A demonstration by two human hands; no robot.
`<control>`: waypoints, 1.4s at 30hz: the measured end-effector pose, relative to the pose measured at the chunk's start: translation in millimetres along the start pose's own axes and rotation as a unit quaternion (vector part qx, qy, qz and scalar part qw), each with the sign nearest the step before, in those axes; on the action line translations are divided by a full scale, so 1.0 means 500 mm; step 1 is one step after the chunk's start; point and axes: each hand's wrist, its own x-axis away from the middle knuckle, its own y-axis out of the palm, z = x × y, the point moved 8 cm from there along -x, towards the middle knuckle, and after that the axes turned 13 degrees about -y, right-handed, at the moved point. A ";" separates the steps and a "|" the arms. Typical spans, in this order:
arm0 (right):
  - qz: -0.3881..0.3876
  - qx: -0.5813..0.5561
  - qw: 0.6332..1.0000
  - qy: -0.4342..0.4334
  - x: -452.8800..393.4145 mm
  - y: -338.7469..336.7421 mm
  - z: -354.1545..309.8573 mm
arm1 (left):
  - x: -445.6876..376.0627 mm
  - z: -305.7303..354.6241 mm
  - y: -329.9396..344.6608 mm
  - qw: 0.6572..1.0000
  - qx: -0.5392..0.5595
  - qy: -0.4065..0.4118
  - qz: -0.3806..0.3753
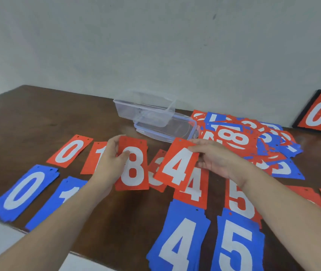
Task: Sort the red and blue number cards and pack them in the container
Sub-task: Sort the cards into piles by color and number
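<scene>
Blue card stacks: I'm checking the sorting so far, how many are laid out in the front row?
4. The blue 0 lies far left, the blue 1 beside it under the left forearm, and the blue 4 and blue 5 lie front right. Others may be hidden.

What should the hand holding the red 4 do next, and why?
Probably lower the red 4 card, pinched in the right hand, onto the red 4 pile just beneath it: the table's piles are sorted by colour and number, and that one matches.
</scene>
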 end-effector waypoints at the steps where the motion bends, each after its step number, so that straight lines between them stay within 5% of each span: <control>1: 0.006 0.016 1.000 0.001 -0.012 0.011 0.005 | -0.003 -0.004 -0.022 1.000 -0.002 0.005 0.008; 8: 0.043 0.166 0.985 -0.032 -0.057 0.047 0.016 | -0.041 -0.016 -0.092 1.000 -0.005 0.025 0.009; 18: 0.104 0.290 0.951 -0.023 0.014 -0.048 -0.004 | -0.080 0.009 0.007 0.994 -0.015 0.044 -0.098; 25: 0.139 0.477 0.867 -0.038 0.049 -0.087 0.020 | -0.065 0.026 0.114 0.980 -0.031 0.037 -0.192; 33: 0.261 0.411 0.871 -0.066 0.187 -0.203 -0.022 | -0.030 0.035 0.256 0.964 -0.043 0.025 -0.263; 42: 0.397 0.368 0.840 -0.039 0.453 -0.406 -0.018 | 0.126 0.061 0.513 0.902 -0.058 0.038 -0.426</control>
